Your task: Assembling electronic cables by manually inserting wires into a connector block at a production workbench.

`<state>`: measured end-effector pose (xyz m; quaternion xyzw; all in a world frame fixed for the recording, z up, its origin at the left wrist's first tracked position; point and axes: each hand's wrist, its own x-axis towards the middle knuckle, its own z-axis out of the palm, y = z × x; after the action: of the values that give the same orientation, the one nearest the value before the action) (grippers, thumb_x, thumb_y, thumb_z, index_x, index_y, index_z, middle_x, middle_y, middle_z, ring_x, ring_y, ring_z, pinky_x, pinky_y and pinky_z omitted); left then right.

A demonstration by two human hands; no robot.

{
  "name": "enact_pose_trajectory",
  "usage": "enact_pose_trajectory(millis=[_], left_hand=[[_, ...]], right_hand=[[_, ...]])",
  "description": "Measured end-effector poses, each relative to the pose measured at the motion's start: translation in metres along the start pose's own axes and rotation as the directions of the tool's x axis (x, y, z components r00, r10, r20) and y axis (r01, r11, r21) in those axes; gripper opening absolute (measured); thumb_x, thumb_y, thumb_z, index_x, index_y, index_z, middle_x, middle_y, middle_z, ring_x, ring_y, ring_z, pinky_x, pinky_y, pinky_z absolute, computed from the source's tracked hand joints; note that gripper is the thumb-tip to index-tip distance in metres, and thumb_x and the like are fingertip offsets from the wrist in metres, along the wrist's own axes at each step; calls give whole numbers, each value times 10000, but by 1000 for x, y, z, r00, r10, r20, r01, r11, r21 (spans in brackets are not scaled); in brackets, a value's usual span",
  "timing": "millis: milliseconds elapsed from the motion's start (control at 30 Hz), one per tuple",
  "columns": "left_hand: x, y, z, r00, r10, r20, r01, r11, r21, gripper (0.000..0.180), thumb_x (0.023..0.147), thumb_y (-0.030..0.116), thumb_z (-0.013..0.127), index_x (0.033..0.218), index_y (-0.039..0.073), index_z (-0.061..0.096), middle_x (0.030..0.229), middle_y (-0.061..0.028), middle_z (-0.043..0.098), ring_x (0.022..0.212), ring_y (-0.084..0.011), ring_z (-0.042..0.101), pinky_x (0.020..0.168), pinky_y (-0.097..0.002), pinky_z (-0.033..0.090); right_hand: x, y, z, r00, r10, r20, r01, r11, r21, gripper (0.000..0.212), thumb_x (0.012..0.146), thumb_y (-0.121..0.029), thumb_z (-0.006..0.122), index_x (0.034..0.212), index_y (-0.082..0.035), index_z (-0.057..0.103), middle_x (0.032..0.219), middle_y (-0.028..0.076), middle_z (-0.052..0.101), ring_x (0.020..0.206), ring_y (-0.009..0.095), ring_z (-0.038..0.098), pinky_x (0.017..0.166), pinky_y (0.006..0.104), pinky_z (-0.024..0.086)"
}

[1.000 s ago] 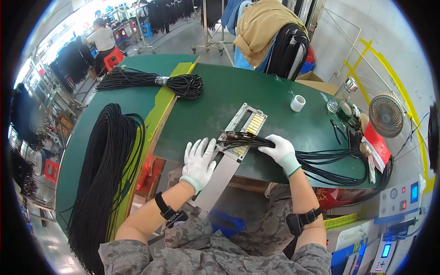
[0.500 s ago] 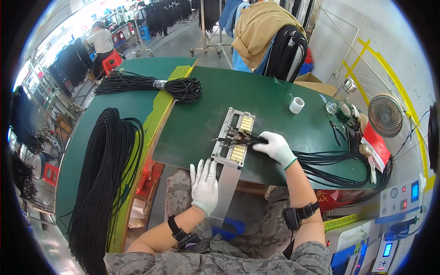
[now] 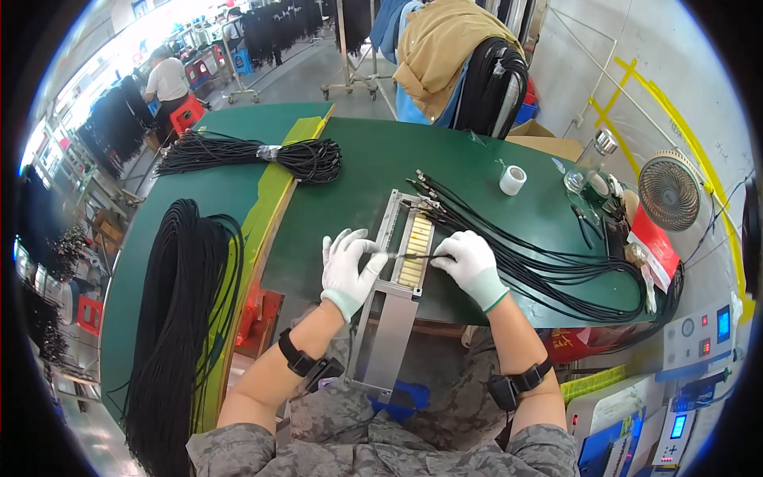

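Note:
A thin black cable [image 3: 416, 257] stretches between my two white-gloved hands, across a metal fixture [image 3: 389, 224] with a row of pale yellow blocks [image 3: 416, 240]. My left hand [image 3: 346, 269], at the fixture's left side, pinches the cable's end between thumb and forefinger; its other fingers stand apart. On the fixture's right, my right hand [image 3: 474, 270] grips the same cable with its fingertips. Behind that hand lies a loose bunch of black cables [image 3: 509, 253]. Their metal-tipped ends reach the fixture's far edge.
Black cable bundles lie at the left [image 3: 179, 318] and the back [image 3: 298, 159] of the green table [image 3: 366, 151]. To the right are a white tape roll [image 3: 513, 180], pliers [image 3: 586, 226], a glass bottle [image 3: 592, 159] and a fan [image 3: 669, 195]. A coat-draped rack [image 3: 445, 56] stands behind.
The cable bunch my right hand held over the fixture now lies to its right and far side. My left hand has risen from the table's front edge and grips one cable with the right.

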<state>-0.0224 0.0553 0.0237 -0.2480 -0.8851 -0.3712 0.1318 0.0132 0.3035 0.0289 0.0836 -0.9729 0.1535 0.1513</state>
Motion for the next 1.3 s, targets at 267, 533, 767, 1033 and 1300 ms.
enact_pose_trajectory(millis=[267, 533, 767, 1033, 1300], left_hand=[[-5, 6, 7, 972, 237, -10, -234, 954, -187, 122, 837, 186, 651, 808, 71, 620, 1140, -147, 635, 1160, -358, 523, 1055, -470, 324], [-2, -1, -4, 987, 73, -145, -93, 987, -134, 103, 832, 137, 646, 795, 44, 625, 1064, -150, 656, 1079, -335, 565, 955, -421, 413], [-4, -13, 4, 989, -23, -147, 4, 992, -128, 107, 857, 130, 626, 869, 26, 647, 1028, -141, 663, 1031, -307, 589, 909, -377, 441], [-5, -18, 6, 997, -52, -54, 43, 989, -142, 137, 907, 133, 564, 923, 26, 649, 1021, -128, 663, 1002, -286, 601, 911, -365, 441], [-10, -3, 7, 992, 113, 52, -103, 980, -170, 243, 891, 297, 593, 1055, 146, 690, 1218, -168, 594, 1199, -349, 492, 1050, -444, 331]], right_hand=[[-10, -41, 2, 979, -142, -146, 182, 932, 313, 184, 732, -248, 742, 814, -94, 683, 795, 86, 628, 802, 296, 592, 721, 397, 466], [-13, -28, -12, 995, -78, -67, 96, 945, 313, 151, 759, -245, 717, 827, -111, 692, 754, 78, 635, 756, 281, 610, 666, 391, 484], [-21, -24, -23, 999, -39, 13, 34, 967, 251, 118, 773, -253, 695, 786, -136, 689, 738, 60, 636, 748, 270, 615, 653, 387, 487], [-27, -20, -30, 997, -28, 67, 13, 974, 226, 98, 774, -236, 687, 769, -138, 688, 714, 64, 624, 730, 272, 612, 653, 384, 488], [-27, -27, -24, 992, -75, 101, 51, 974, 223, 100, 777, -238, 683, 788, -138, 689, 721, 63, 626, 739, 277, 608, 668, 387, 487]])
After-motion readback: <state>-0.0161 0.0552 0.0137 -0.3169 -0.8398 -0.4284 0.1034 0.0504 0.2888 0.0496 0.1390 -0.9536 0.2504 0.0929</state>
